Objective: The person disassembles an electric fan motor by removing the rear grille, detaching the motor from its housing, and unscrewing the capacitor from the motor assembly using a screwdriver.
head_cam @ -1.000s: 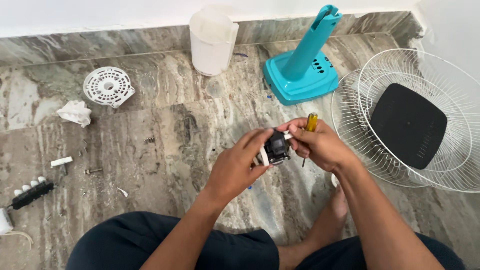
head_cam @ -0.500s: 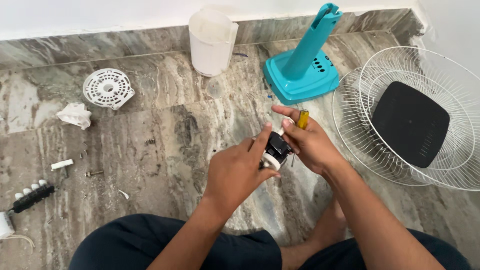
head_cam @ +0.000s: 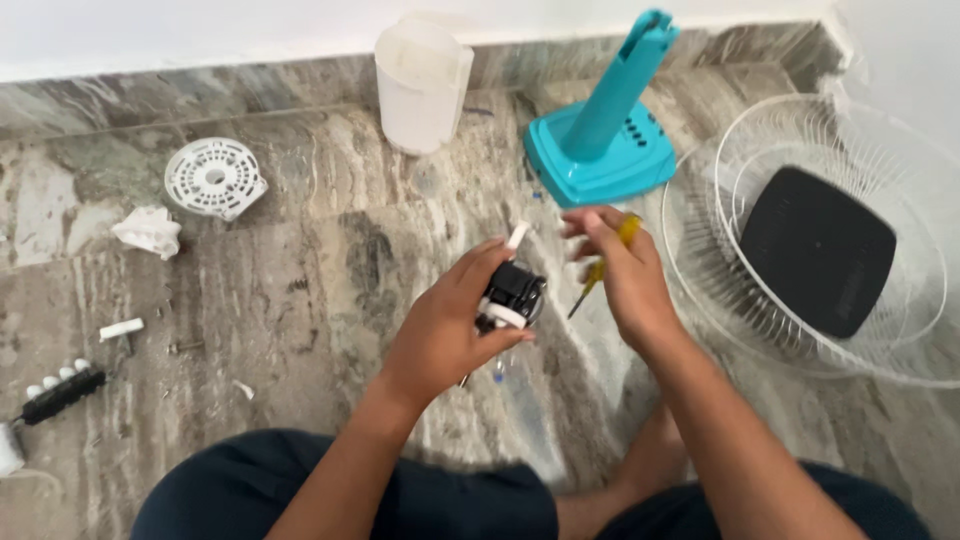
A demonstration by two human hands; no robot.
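Currently the left hand (head_cam: 445, 335) is wrapped around a small black-and-white part (head_cam: 511, 292), thumb under and fingers over, holding it up above the marble floor (head_cam: 330, 260) in front of the person's lap. Just beside it, the right hand (head_cam: 625, 275) has its fingers half spread; a yellow-handled screwdriver (head_cam: 605, 262) is tucked against the palm with the blade pointing down and left toward the part, not touching it, though motion blur hides exactly how firmly it is gripped. Judging by what lies about, a fan is well into being taken apart: the teal base and column (head_cam: 600, 140) stands alone near the wall, the wire guards (head_cam: 800, 240) lie to the right with a black square piece (head_cam: 818, 250) resting in them, and a white vented cover (head_cam: 215, 178) sits well apart to the left. What remains to be done on the held part cannot be told. Farther out are a white tub (head_cam: 422, 85) by the wall, a crumpled white scrap (head_cam: 148, 230), a black switch strip with white buttons (head_cam: 62, 388) and a few loose screws (head_cam: 185, 347). Nothing lies between the hands and the part.
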